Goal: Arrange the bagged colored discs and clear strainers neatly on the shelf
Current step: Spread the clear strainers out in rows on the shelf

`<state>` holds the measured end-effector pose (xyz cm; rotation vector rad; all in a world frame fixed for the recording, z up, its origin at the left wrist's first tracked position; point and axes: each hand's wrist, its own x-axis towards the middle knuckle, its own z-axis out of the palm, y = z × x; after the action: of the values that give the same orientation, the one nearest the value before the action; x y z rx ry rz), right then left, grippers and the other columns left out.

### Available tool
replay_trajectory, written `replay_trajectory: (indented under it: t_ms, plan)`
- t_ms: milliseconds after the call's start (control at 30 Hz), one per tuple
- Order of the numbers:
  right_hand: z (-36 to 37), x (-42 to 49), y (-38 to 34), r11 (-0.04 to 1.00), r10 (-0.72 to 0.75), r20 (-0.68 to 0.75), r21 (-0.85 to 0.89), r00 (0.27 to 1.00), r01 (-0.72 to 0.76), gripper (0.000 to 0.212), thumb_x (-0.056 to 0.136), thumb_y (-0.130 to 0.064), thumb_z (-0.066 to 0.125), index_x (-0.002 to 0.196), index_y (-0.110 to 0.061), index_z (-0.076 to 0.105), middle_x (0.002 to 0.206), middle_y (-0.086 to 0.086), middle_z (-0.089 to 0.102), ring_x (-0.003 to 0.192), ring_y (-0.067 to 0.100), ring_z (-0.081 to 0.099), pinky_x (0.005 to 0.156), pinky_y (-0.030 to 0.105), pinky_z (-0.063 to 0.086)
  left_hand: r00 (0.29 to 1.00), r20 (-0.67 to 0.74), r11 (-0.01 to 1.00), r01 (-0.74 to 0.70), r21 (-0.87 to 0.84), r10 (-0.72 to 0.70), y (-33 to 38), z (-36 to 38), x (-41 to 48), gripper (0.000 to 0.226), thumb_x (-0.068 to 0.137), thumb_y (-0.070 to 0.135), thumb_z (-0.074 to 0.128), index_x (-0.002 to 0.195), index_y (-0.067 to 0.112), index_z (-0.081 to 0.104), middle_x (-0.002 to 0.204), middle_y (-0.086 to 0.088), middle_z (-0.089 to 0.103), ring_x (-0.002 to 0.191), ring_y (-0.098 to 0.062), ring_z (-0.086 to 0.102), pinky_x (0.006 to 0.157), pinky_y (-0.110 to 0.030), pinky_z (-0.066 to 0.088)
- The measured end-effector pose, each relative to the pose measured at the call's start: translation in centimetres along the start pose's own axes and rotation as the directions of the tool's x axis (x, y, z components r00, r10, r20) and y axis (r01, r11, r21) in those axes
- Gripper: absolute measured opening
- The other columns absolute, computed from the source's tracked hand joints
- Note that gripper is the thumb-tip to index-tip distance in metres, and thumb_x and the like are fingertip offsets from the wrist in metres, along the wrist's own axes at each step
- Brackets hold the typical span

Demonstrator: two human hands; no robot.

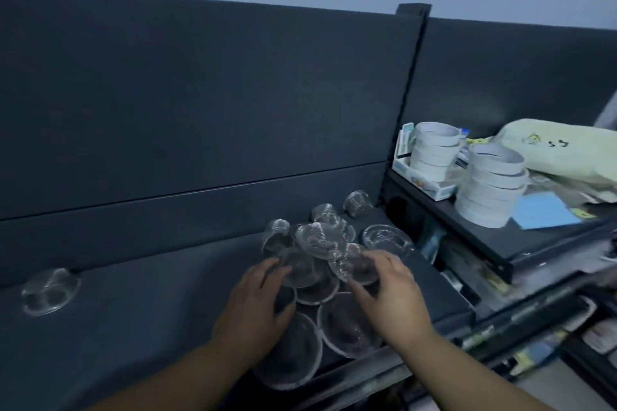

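Strainers (320, 243) lie heaped at the right end of the shelf (150, 327), a stray strainer (50, 290) well apart at left. Left hand (257, 300) and right hand (390, 294) each curl round one in the heap. Best nest them squarely and gently, lest the pile slide.

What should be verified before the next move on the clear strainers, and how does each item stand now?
1. Left hand on the strainer heap: ok.
2. Right hand on the heap: ok.
3. Firm grip on any strainer: cannot tell, blurred.
4. Heap tidy: not ok, strainers tilted and overlapping.
5. Lone strainer gathered: not ok, lies apart at far left.
6. Shelf room left of heap: ok, bare surface shows.
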<state>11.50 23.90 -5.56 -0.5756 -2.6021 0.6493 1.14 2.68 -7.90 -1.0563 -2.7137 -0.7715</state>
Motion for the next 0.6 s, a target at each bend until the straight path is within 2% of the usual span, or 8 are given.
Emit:
replay_trajectory:
  t_ms: [100, 233, 333, 400, 500, 533, 600]
  plan:
    - [-1.8, -0.2, 4.3, 0.998, 0.055, 0.026, -0.015, 0.998, -0.055, 0.047, 0.085, -0.048, 0.062, 0.129, -0.034, 0.049, 0.131, -0.013, 0.047, 0.12, 0.013, 0.046, 0.101, 0.034, 0.042, 1.0, 0.017, 1.0, -0.014, -0.009, 0.014, 2.7, 2.3, 0.4, 0.056, 0.076, 0.048, 0.056, 0.128, 0.029, 0.052, 0.14, 0.002, 0.046, 0.128, -0.023, 0.046, 0.106, -0.038, 0.039]
    - [-2.6, 0.4, 7.6, 0.998, 0.065, 0.054, -0.015, 0.996, -0.064, 0.054, 0.082, -0.042, 0.068, 0.131, -0.033, 0.048, 0.137, -0.01, 0.044, 0.125, 0.016, 0.045, 0.104, 0.034, 0.041, 1.0, -0.004, 1.0, 0.02, 0.004, -0.02, 4.8, 3.7, 1.7, 0.055, 0.073, 0.052, 0.05, 0.123, 0.031, 0.052, 0.135, 0.001, 0.051, 0.123, -0.023, 0.051, 0.095, -0.049, 0.047]
    - [-2.2, 1.6, 8.3, 1.0, 0.023, 0.157, -0.016, 0.987, -0.021, 0.067, 0.082, -0.037, 0.071, 0.141, -0.034, 0.039, 0.153, -0.01, 0.027, 0.138, 0.017, 0.03, 0.108, 0.029, 0.033, 0.999, -0.025, 0.998, 0.035, 0.044, -0.034, 4.9, 4.0, 3.0, 0.056, 0.071, 0.051, 0.052, 0.123, 0.03, 0.047, 0.132, -0.001, 0.051, 0.121, -0.027, 0.052, 0.094, -0.049, 0.048]
    - [-1.7, 2.6, 8.1, 0.999, 0.013, 0.257, -0.039, 0.966, -0.003, 0.078, 0.08, -0.032, 0.072, 0.145, -0.038, 0.029, 0.157, -0.011, 0.014, 0.141, 0.018, 0.024, 0.108, 0.029, 0.034, 0.999, -0.008, 0.994, 0.054, 0.09, -0.054, 4.4, 4.2, 3.7, 0.06, 0.069, 0.051, 0.05, 0.124, 0.026, 0.048, 0.133, -0.004, 0.052, 0.121, -0.031, 0.051, 0.096, -0.051, 0.046]
    - [-1.1, 3.9, 7.7, 0.997, 0.026, 0.34, -0.078, 0.94, 0.0, 0.084, 0.077, -0.018, 0.068, 0.146, -0.037, 0.025, 0.158, -0.006, 0.011, 0.134, 0.022, 0.038, 0.101, 0.031, 0.044, 0.987, 0.039, 0.98, 0.152, 0.131, -0.158, 3.7, 4.3, 4.0, 0.072, 0.074, 0.056, 0.049, 0.14, 0.026, 0.042, 0.149, -0.002, 0.035, 0.138, -0.031, 0.03, 0.111, -0.052, 0.03]
    - [-0.9, 4.2, 7.6, 0.996, 0.029, 0.349, -0.094, 0.937, 0.004, 0.082, 0.077, -0.013, 0.065, 0.146, -0.034, 0.027, 0.155, -0.004, 0.014, 0.127, 0.022, 0.045, 0.095, 0.029, 0.047, 0.981, 0.066, 0.978, 0.172, 0.115, -0.18, 3.4, 4.3, 3.8, 0.076, 0.076, 0.059, 0.046, 0.144, 0.026, 0.038, 0.153, -0.001, 0.028, 0.142, -0.029, 0.023, 0.115, -0.048, 0.024]
    - [-0.6, 4.5, 7.4, 0.991, 0.028, 0.354, -0.131, 0.935, 0.02, 0.075, 0.077, -0.01, 0.063, 0.143, -0.03, 0.033, 0.149, -0.003, 0.022, 0.113, 0.02, 0.054, 0.08, 0.021, 0.046, 0.985, 0.066, 0.987, 0.159, 0.03, -0.161, 3.0, 4.1, 3.6, 0.081, 0.074, 0.061, 0.043, 0.145, 0.023, 0.036, 0.154, -0.002, 0.024, 0.142, -0.027, 0.021, 0.117, -0.036, 0.02]
